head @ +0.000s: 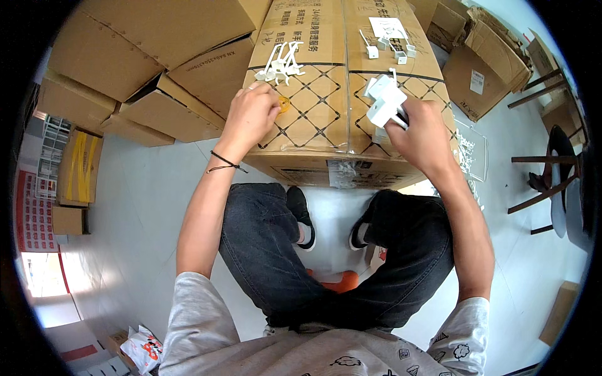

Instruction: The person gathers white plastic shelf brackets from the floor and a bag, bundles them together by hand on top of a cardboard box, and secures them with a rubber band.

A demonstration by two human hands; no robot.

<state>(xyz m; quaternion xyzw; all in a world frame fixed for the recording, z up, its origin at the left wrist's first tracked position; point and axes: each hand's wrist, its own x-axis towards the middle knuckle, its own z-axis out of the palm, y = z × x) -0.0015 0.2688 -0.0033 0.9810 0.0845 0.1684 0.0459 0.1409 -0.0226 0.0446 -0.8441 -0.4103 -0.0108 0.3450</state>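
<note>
A large cardboard box (310, 113) stands before me, its top bearing printed lines and writing. My right hand (418, 129) is closed around several white hooks with square plates (385, 98), held over the box's right half. My left hand (256, 110) rests at the left edge of the box top, fingertips at a small bundle of yellow rubber bands (283, 105); whether they pinch it is unclear. Just beyond that hand lies a pile of white hooks (281, 66). More white hooks with plates (400, 54) lie at the far right, near a white paper (388, 28).
Stacked cardboard boxes (127, 51) fill the left side. An open carton (489, 66) stands at the right back. Many white pieces (466, 150) lie in a wire basket right of the large box. A chair with brown legs (545, 160) is farther right.
</note>
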